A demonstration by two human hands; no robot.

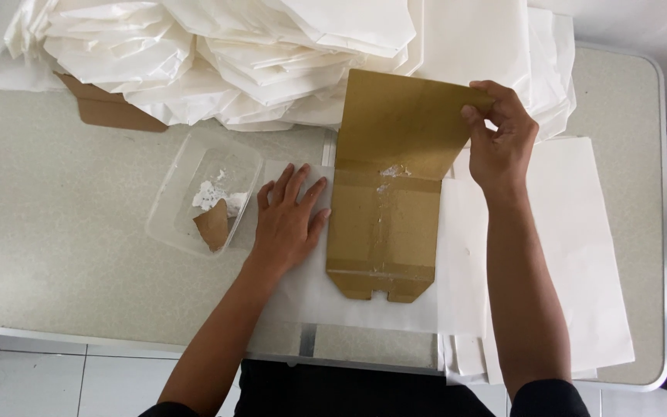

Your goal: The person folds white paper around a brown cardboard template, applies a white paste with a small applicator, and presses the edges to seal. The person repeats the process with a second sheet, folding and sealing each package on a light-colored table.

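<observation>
Left hand (pixel 287 220) lies spread beside brown cardboard (pixel 386 185); right hand (pixel 499 139) pinches its top corner.

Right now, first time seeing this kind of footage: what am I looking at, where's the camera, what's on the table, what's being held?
There is no machine here: a person works with two bare hands. The single picture comes from a camera worn on their head, looking down, so the arms enter from the bottom edge.

The left hand lies flat, palm down, on a white sheet. The right hand pinches the top corner of a brown cardboard piece, folded along a crease, its upper flap lifted.

On the speckled table sit a clear plastic tray holding white paste and a brown scrap, a heap of white paper bags at the back, and flat white bags on the right.
</observation>
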